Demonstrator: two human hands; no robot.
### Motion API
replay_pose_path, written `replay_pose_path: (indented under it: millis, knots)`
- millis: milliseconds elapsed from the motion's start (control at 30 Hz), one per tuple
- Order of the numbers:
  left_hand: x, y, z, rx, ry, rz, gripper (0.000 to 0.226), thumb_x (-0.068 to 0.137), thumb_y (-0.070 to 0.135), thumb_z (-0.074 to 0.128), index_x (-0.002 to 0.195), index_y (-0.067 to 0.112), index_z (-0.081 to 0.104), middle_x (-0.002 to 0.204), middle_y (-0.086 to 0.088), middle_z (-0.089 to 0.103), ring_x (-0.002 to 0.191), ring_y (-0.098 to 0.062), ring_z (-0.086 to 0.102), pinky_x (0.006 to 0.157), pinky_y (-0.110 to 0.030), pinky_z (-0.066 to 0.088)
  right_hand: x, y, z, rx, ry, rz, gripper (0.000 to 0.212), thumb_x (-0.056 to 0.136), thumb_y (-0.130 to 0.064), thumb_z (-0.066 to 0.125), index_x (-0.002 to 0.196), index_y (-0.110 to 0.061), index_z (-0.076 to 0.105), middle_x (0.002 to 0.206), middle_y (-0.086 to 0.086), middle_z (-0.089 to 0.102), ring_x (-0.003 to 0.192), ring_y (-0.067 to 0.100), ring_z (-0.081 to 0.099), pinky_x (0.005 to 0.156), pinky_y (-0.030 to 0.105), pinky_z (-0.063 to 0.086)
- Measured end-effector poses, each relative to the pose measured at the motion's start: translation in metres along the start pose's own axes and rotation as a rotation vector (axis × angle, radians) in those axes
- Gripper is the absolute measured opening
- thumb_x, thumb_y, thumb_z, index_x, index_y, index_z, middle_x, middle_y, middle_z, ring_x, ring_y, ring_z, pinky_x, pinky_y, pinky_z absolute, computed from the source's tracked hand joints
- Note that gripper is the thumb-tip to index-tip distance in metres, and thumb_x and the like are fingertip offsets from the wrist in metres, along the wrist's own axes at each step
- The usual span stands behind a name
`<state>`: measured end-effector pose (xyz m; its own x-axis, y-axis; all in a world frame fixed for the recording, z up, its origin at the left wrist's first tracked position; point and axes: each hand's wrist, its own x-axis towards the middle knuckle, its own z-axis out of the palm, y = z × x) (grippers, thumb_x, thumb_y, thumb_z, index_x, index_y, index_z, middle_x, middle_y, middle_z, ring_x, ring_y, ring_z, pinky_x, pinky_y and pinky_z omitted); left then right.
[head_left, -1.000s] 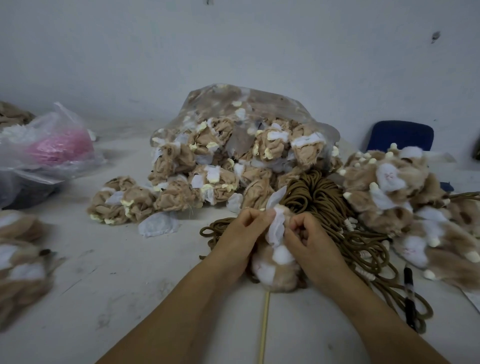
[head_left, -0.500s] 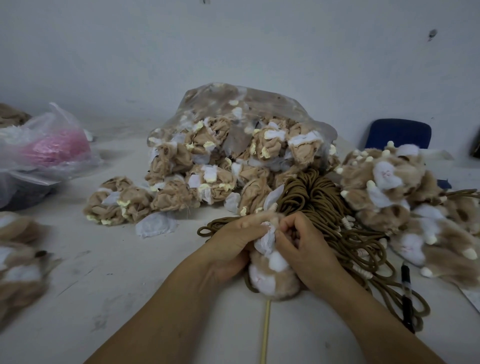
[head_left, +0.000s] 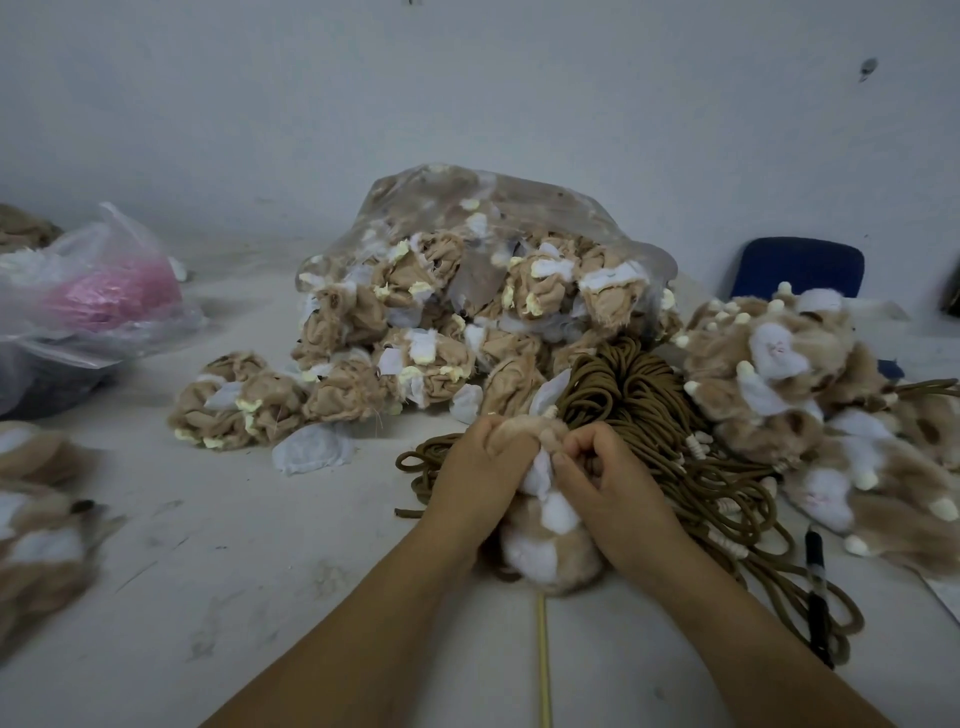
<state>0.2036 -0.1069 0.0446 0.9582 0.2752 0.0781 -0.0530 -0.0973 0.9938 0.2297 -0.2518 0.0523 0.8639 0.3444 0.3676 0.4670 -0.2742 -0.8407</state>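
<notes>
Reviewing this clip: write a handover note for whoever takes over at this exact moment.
The left hand grips the tan top edge of the plush skin; the right hand pinches its white part. The skin lies on the table before the brown cords. Done: its lower half shows fur outward. Left: apparently turning the top, then the inside-out skins in the clear bag. A furry pile sits on the right.
</notes>
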Motion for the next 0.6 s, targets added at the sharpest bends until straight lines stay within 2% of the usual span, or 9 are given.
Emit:
replay_pose_path:
  millis: [33,67,167,267,467,600]
  knots:
    - [0.0,0.0,0.001,-0.133,-0.111,-0.052,0.032,0.077,0.043,0.065,0.107,0.029,0.067,0.108,-0.002,0.071,0.104,-0.017,0.067,0.093,-0.043,0.054,0.002,0.001,-0.004,0.027,0.047,0.028,0.015,0.091,-0.029,0.06,0.084,-0.019,0.052,0.071,-0.005,0.053,0.055,-0.003,0.045,0.051,0.011,0.039]
    - [-0.001,0.0,0.0,-0.246,-0.202,-0.092,0.041,0.078,0.043,0.068,0.114,0.024,0.068,0.115,-0.007,0.071,0.111,-0.024,0.065,0.099,-0.048,0.05,0.004,0.002,-0.009,0.057,0.091,0.057,0.014,0.092,-0.027,0.06,0.085,-0.018,0.052,0.07,-0.004,0.054,0.053,-0.004,0.046,0.049,0.01,0.038]
    - [0.0,-0.005,-0.001,-0.421,-0.331,-0.121,0.05,0.08,0.035,0.078,0.122,0.011,0.066,0.122,-0.015,0.068,0.117,-0.03,0.063,0.105,-0.046,0.046,0.007,0.006,-0.017,0.134,0.127,0.124,0.01,0.092,-0.024,0.059,0.088,-0.017,0.054,0.076,0.002,0.058,0.059,0.0,0.051,0.052,0.013,0.043]
    - [0.001,-0.007,-0.004,-0.523,-0.362,-0.158,0.053,0.081,0.024,0.077,0.126,0.001,0.061,0.126,-0.02,0.065,0.121,-0.033,0.06,0.108,-0.044,0.044,0.006,0.008,-0.014,0.132,0.097,0.124,0.01,0.092,-0.025,0.059,0.088,-0.018,0.054,0.076,0.001,0.059,0.06,0.001,0.052,0.053,0.015,0.044]
    - [0.001,-0.002,-0.007,-0.45,-0.345,-0.135,0.043,0.085,0.018,0.073,0.124,0.004,0.063,0.121,-0.018,0.068,0.117,-0.03,0.063,0.1,-0.038,0.05,0.003,0.009,-0.011,0.099,0.041,0.087,0.012,0.087,-0.03,0.063,0.084,-0.023,0.055,0.067,-0.01,0.055,0.055,-0.003,0.047,0.049,0.013,0.039]
    - [0.0,0.004,-0.009,-0.326,-0.281,-0.102,0.031,0.078,0.023,0.07,0.108,0.015,0.073,0.108,-0.011,0.074,0.105,-0.023,0.069,0.092,-0.034,0.054,0.001,0.006,-0.01,0.019,-0.028,0.068,0.011,0.086,-0.036,0.061,0.085,-0.027,0.055,0.08,-0.003,0.062,0.066,0.007,0.054,0.058,0.022,0.047]
